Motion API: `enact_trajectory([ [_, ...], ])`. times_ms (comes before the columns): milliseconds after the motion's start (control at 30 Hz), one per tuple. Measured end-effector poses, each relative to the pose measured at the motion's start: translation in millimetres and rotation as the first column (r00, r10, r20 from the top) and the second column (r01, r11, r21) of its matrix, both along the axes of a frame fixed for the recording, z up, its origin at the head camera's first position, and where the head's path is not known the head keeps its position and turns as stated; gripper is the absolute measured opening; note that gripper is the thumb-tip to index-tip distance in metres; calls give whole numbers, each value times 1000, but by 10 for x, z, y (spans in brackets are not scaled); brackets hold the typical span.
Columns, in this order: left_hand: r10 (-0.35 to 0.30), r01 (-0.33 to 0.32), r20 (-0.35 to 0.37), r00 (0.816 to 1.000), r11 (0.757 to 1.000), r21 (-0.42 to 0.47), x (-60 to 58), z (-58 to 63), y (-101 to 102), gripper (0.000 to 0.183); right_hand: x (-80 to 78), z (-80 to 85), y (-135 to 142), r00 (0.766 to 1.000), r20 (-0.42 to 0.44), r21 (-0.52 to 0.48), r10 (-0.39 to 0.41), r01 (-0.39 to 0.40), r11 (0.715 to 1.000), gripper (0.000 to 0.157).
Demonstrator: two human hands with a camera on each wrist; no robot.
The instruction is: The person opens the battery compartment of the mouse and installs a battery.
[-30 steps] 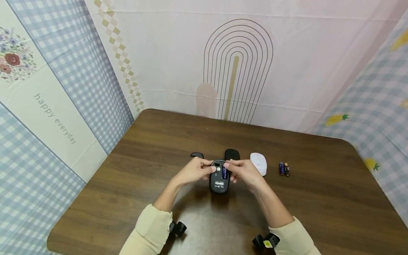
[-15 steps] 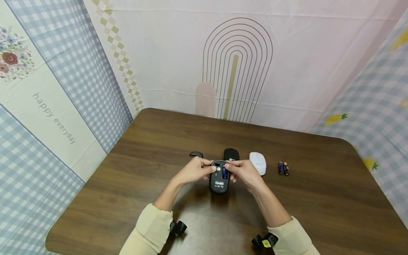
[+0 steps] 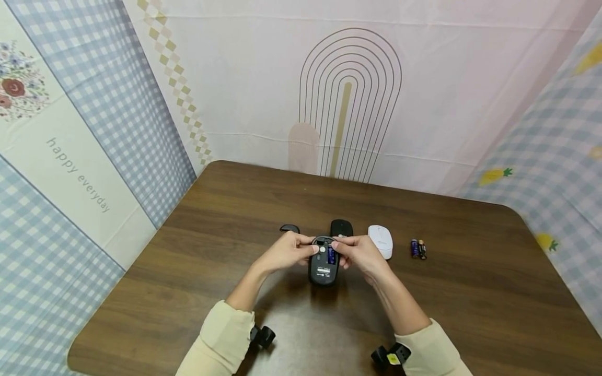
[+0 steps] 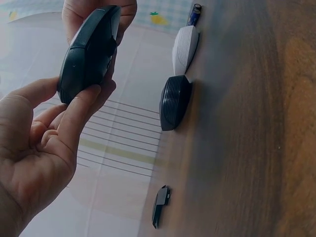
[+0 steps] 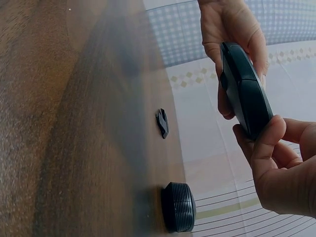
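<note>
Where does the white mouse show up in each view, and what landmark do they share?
Head: the white mouse right of centre, between an unheld black mouse and two batteries.
Left wrist: the white mouse near the top, right of centre.
Right wrist: not in it.
Shared landmark: the held black mouse, below centre, upper left and upper right respectively.

Three mice (image 3: 323, 277), two hands (image 3: 287, 253), one table (image 3: 470, 287)
Two mice are black, one white; two batteries (image 3: 415, 248) lie loose, at least one more sits inside a mouse; one small black piece (image 3: 290, 228), two wrist cameras (image 3: 267, 337).
</note>
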State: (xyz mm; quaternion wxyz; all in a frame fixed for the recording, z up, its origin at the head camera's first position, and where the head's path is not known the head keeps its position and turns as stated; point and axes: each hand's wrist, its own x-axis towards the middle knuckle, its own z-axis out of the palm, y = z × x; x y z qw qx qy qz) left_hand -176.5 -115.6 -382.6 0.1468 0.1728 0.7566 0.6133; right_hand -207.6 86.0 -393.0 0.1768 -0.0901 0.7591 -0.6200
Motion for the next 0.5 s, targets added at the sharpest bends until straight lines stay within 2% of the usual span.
enact_trajectory([
  [200,6,-6,10,1000,1000,24,-99,-185,-10,34,-1,11,-11,1000,-3,5,-4,4,1000,34],
  [367,14,-14,3,1000,1000,13,-123,-232,-25,35,2,-5,-25,1000,-29,20,-8,8,1000,32],
  [500,16,-16,9,1000,1000,9,-126,-249,-36,36,3,-48,-49,995,-95,69,-16,22,997,31],
])
